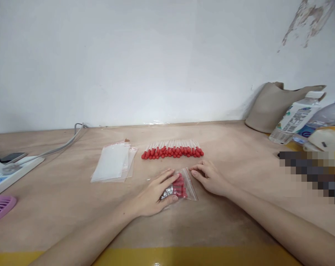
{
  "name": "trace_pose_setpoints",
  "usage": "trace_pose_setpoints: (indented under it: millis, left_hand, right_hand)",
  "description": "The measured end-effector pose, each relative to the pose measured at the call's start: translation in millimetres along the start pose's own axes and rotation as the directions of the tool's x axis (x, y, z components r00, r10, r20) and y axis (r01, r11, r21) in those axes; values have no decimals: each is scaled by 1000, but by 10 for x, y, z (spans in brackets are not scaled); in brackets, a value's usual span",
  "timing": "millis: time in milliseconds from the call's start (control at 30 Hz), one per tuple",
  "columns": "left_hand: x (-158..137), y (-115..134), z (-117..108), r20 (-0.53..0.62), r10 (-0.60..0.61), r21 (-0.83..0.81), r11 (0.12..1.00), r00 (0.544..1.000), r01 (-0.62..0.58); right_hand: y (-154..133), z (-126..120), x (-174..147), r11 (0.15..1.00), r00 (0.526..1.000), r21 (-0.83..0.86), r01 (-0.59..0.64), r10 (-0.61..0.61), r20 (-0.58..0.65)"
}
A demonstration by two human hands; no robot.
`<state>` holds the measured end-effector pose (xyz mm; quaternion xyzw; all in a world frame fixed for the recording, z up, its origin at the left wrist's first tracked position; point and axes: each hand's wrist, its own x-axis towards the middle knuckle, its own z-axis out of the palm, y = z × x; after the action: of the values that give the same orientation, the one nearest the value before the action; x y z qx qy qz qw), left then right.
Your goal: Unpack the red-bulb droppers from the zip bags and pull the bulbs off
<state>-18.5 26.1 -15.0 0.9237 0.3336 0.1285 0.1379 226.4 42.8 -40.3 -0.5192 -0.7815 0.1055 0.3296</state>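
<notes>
zip-seal bag [188,181]: small and clear, lying flat on the paper-covered tabletop [167,229], centred near the person, with red pieces [180,187] inside and a silvery patch, perhaps glare; its red-lined sealing edge [192,184] faces right.
left hand [152,197]: laid over the bag's left part, thumb on the near side, fingers on the far side; whether they pinch it or only press it down, i cannot tell.
right hand [212,179]: just right of the sealing edge, fingers loosely bent, grasping nothing visible; its fingertips are so near the bag's far corner that contact cannot be told.
bag film: probably light, thin, soft and slippery, apt to slide or crease; the contents should make a firmer lump.
good hold: one palm steadying the filled part, other thumb and forefinger on the sealing edge, likely its stiffest strip.
red-tipped sticks [173,150]: a row behind the bag, pale shafts toward the wall [156,66], red ends toward the person; likely light and quick to roll.
flat clear bags [110,162]: a loose stack left of the sticks.
far left: white power strip [20,171], grey cable [62,148].
far right: plastic bottles [292,120] beside a grey-brown container [264,107].
</notes>
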Motion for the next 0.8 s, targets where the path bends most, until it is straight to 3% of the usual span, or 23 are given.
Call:
trace_pose_setpoints:
  millis: [233,467,633,800]
  left_hand:
    - [28,-137,-35,-1,-15,20,1000,1000,15]
    - [196,-121,-172,-43,47,-63,997,998,-50]
    - [365,-25,-57,-74,146,-85,985,987,-152]
    - [396,13,28,-158,158,-136,974,975,-180]
  right_hand:
    - [-45,57,27,986,995,166,4,-21,101]
    - [-80,3,-51,953,959,105,284,-283,-32]
    - [-63,40,-48,905,902,37,425,-419,-103]
    - [-70,64,-58,853,847,31,521,-512,-139]
